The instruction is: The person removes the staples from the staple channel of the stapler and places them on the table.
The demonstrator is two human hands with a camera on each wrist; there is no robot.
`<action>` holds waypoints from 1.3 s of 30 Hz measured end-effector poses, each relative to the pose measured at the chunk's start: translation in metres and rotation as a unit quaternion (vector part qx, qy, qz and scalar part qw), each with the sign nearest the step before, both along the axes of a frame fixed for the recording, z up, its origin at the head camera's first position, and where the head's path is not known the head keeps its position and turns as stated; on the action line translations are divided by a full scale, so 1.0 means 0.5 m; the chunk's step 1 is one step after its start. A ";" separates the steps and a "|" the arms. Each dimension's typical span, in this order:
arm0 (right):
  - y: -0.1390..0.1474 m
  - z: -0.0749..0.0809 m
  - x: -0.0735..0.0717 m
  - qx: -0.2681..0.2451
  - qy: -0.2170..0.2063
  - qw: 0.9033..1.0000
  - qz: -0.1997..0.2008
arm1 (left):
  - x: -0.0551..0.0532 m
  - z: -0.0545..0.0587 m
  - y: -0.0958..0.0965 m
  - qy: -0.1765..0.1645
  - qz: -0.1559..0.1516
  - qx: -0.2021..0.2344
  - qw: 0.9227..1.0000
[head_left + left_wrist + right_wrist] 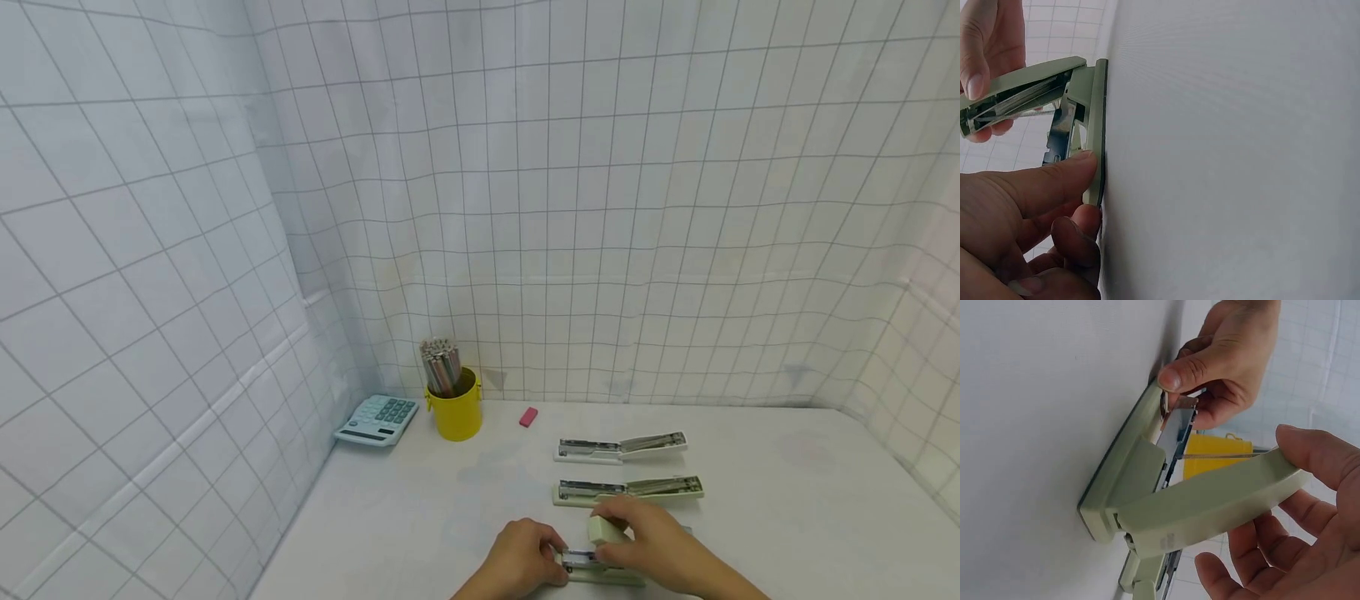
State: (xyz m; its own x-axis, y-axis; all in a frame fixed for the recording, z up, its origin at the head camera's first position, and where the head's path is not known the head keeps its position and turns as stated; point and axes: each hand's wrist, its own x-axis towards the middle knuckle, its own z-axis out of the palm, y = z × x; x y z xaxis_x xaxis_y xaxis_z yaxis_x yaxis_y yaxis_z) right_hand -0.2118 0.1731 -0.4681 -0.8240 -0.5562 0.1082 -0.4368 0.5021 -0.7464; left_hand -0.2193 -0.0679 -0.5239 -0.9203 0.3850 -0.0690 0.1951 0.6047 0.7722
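Head view: a pale green stapler (600, 560) is held open at the counter's (420, 517) near edge.
Its base is pinched by the left hand (517, 560); its lid is gripped and lifted by the right hand (660, 546). Loading seems under way; staples appear needed next. Beyond, two opened staplers (626, 468) lie, then a yellow cup (456, 408).

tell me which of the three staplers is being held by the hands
The nearest stapler, at the table's front edge. The left hand pinches its base and the right hand lifts its top; the other two lie untouched, opened flat behind it.
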 end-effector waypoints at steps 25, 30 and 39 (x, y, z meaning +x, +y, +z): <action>0.147 0.001 0.028 -0.019 -0.086 0.995 -0.044 | 0.005 -0.006 0.012 -0.040 0.015 0.001 0.999; 0.197 -0.010 0.024 -0.031 -0.116 0.992 -0.028 | 0.006 -0.004 0.004 -0.052 0.015 0.010 0.999; 0.255 -0.035 0.014 -0.012 -0.095 0.995 -0.025 | 0.001 -0.002 -0.003 -0.023 0.017 0.020 0.999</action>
